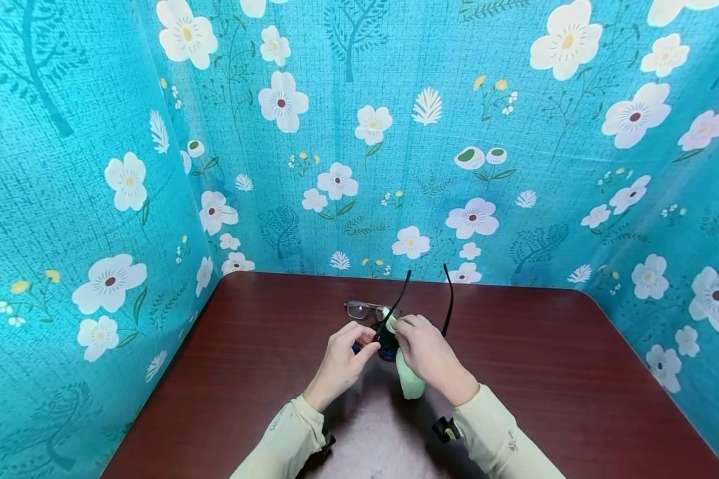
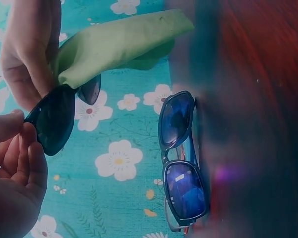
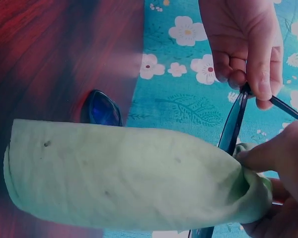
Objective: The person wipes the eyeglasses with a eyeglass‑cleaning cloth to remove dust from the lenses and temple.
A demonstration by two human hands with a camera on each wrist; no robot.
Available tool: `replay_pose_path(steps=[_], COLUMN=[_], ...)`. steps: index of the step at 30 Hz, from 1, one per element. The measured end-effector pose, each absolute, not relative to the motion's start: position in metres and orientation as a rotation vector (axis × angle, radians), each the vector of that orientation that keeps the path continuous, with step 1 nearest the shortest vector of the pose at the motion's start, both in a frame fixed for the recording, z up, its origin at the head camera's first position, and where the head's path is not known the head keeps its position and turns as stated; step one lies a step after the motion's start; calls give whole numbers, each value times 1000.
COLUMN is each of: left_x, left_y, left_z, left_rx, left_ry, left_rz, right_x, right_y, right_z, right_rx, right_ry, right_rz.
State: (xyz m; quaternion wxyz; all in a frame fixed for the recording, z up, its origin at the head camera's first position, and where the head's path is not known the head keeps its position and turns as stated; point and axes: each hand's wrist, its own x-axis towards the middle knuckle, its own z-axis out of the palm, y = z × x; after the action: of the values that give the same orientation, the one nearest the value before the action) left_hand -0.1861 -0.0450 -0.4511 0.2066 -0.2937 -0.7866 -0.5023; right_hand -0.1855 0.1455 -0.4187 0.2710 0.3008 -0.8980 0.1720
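Note:
A pair of dark sunglasses [image 2: 54, 121] is held up above the table, temples pointing away in the head view. My left hand [image 1: 343, 359] pinches its frame at the outer corner, by the hinge. With thumb and fingers, my right hand [image 1: 428, 352] grips a pale green cloth [image 3: 114, 173] folded over the other lens, which it partly hides. The cloth's loose end hangs down towards me. Below the hands lies a second pair of sunglasses with blue mirrored lenses [image 2: 186, 191].
Clear-lensed eyeglasses [image 1: 358, 310] lie on the dark red-brown table [image 1: 275, 319], just beyond the hands. A blue flowered cloth [image 1: 347, 166] hangs along the table's back and sides.

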Motion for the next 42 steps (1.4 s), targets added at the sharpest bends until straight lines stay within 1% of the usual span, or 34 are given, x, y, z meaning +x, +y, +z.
replay_pose_path(steps=[4, 10, 21, 29, 42], left_x=[-187, -191, -190, -189, -191], left_y=[-45, -46, -45, -44, -45], left_z=[-450, -447, -441, -438, -437], left_rx=[-796, -740, -743, -780, -871], left_ry=[-2182, -2174, -2176, -2139, -2090], left_rz=[-1383, -1384, -1392, -1298, -1121], right_x=[-185, -180, -169, -166, -167], right_y=[148, 147, 141, 140, 139], right_z=[-419, -415, -405, -402, -405], right_rx=[695, 471, 368, 380, 518], right_ry=[-2404, -2404, -2398, -2365, -2263], right_rz=[566, 912, 1337, 1661, 1735])
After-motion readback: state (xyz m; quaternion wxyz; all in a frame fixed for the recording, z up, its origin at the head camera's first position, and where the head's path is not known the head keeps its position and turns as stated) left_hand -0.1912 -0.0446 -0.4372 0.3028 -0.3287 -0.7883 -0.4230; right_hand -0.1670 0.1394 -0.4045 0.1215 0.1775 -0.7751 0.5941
